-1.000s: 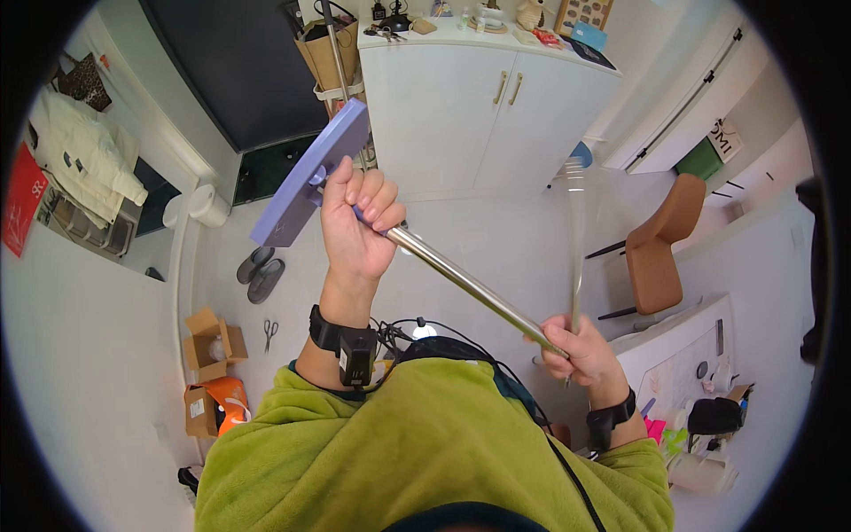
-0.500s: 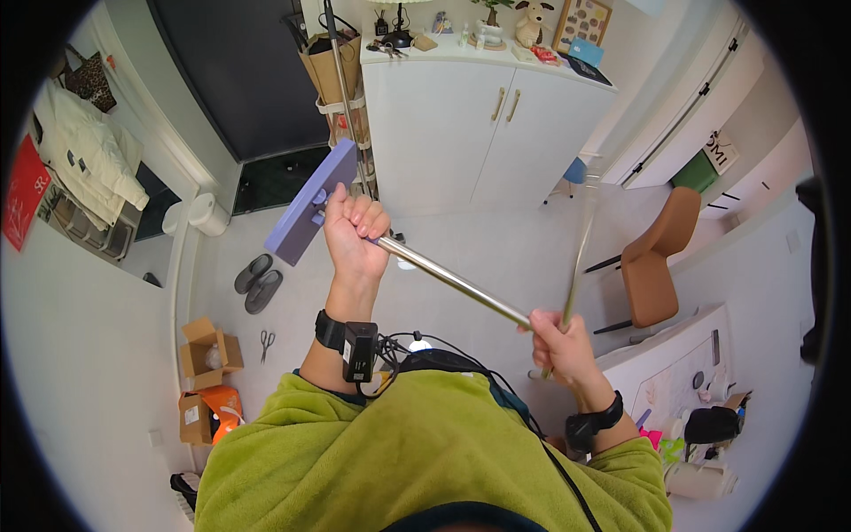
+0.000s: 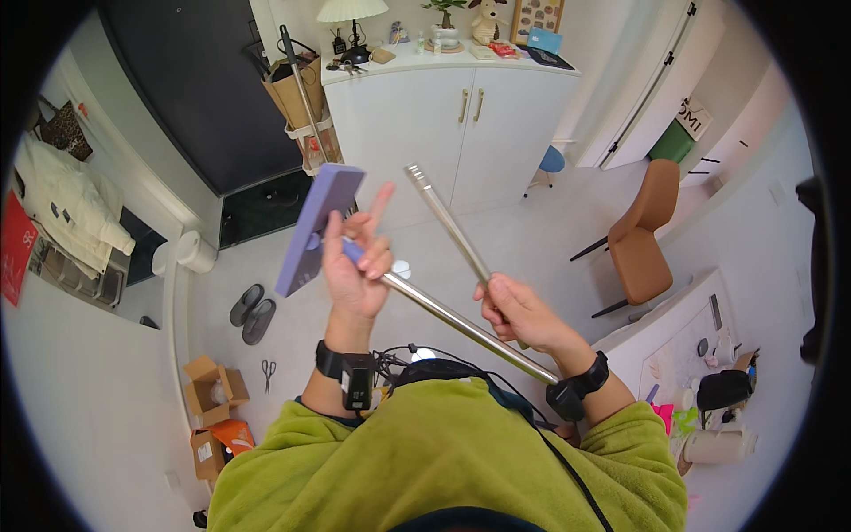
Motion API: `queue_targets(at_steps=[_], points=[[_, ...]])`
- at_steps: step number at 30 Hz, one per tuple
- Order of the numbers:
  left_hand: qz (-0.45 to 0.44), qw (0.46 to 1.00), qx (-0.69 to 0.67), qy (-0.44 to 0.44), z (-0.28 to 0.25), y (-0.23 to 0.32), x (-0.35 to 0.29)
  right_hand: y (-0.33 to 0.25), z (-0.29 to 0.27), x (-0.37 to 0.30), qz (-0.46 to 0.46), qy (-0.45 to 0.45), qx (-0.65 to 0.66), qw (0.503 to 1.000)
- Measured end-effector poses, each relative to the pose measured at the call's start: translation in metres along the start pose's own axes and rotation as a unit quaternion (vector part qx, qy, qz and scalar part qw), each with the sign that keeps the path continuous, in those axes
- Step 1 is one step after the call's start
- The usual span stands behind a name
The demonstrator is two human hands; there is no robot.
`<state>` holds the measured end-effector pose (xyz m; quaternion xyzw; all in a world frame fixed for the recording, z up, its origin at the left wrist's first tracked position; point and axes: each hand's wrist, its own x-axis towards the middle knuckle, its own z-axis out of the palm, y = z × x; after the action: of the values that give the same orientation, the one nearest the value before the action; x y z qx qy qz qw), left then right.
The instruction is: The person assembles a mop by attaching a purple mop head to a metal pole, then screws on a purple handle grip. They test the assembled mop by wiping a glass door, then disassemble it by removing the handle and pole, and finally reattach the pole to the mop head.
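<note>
My left hand (image 3: 356, 277) is wrapped loosely round the neck of a flat mop, its index finger stretched out. The mop's purple rectangular head (image 3: 321, 226) stands tilted beside the thumb. From that hand a silver metal pole (image 3: 456, 324) slants down to the right, its lower end close to my right wrist. A second, separate metal tube (image 3: 450, 226) is gripped near its lower end by my right hand (image 3: 523, 312). This tube points up and to the left, its free end showing several small slots or rings. The two metal pieces are apart at their upper parts.
A white cabinet (image 3: 390, 133) with a lamp (image 3: 355, 27) stands ahead. Grey slippers (image 3: 253, 315), scissors (image 3: 269, 376) and open cardboard boxes (image 3: 213, 390) lie on the left floor. A brown chair (image 3: 645, 235) and a cluttered low table (image 3: 665, 355) are at the right.
The second tube has swung from leaning right to leaning left. My right hand has moved left and off the mop pole's lower end. My left index finger has lifted.
</note>
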<state>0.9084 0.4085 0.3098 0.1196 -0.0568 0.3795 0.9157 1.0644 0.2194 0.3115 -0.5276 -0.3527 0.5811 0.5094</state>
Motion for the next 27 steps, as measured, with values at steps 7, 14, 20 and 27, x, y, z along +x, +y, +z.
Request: queue_targets(at_steps=[7, 14, 20, 27], points=[[-0.075, 0.997, 0.027, 0.011, 0.004, -0.007, -0.001, 0.005, 0.009, -0.002, -0.004, -0.093, -0.024, 0.995], [0.096, 0.995, 0.0, -0.008, 0.003, 0.022, 0.006, -0.012, -0.003, -0.05, -0.214, 0.092, -0.286, 0.929], [0.133, 0.991, -0.001, 0.021, 0.016, 0.021, 0.009, 0.01, 0.0, -0.045, -0.378, 0.283, -0.719, 0.51], [0.162, 0.983, 0.071, -0.036, 0.026, 0.011, 0.012, 0.02, -0.001, -0.035, -0.27, 0.255, -0.459, 0.807]])
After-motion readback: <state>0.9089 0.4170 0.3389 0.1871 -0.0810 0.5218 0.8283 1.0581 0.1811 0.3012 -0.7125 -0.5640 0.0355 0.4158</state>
